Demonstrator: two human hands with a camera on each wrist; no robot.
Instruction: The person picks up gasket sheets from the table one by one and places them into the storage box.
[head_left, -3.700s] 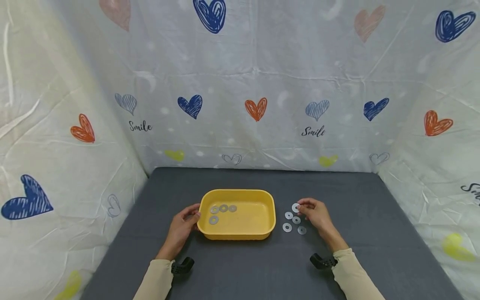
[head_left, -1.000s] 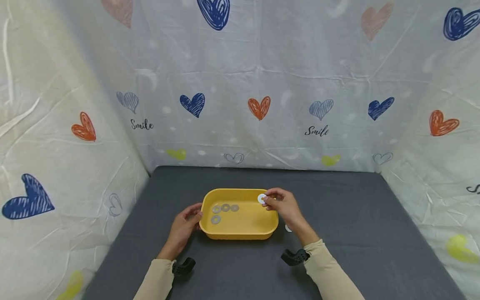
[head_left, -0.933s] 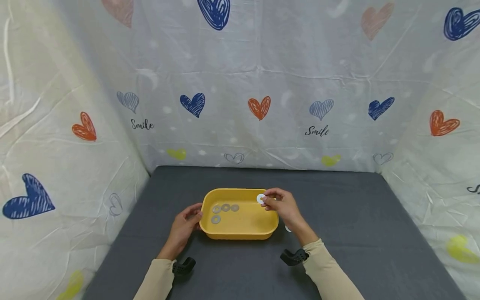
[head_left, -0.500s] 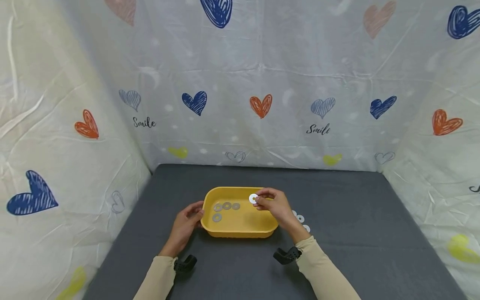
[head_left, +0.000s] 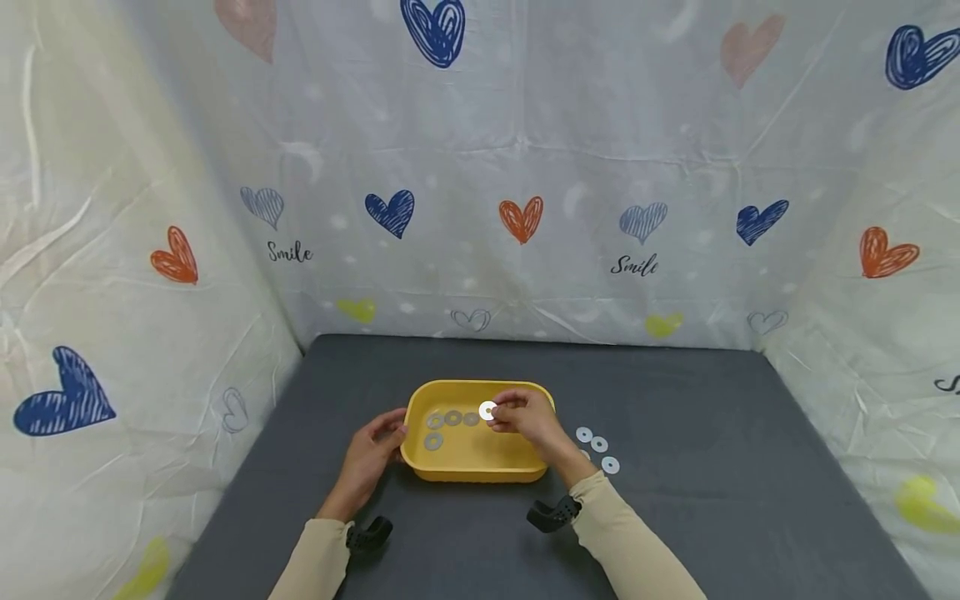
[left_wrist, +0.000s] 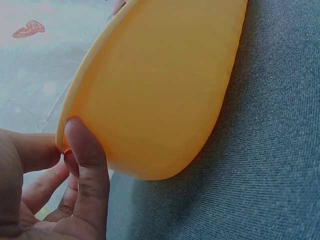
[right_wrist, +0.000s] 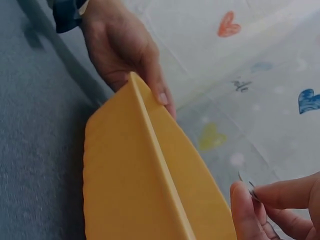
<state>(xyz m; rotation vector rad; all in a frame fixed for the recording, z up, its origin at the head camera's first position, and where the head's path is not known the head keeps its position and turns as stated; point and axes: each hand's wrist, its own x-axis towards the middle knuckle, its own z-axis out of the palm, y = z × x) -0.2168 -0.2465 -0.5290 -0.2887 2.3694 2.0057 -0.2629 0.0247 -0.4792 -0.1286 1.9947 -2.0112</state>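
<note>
Right hand (head_left: pixel 527 417), washer (head_left: pixel 484 407) pinched, moved leftward over the tray (head_left: pixel 471 456); left hand (head_left: pixel 369 452) grips it.

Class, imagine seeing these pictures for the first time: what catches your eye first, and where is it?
The bright yellow tray stands out first, on the dark table, with the left hand gripping its left end. Over its inside, the right hand pinches a pale washer. Behind the table, scribbled hearts dot the whitish backdrop.
</note>
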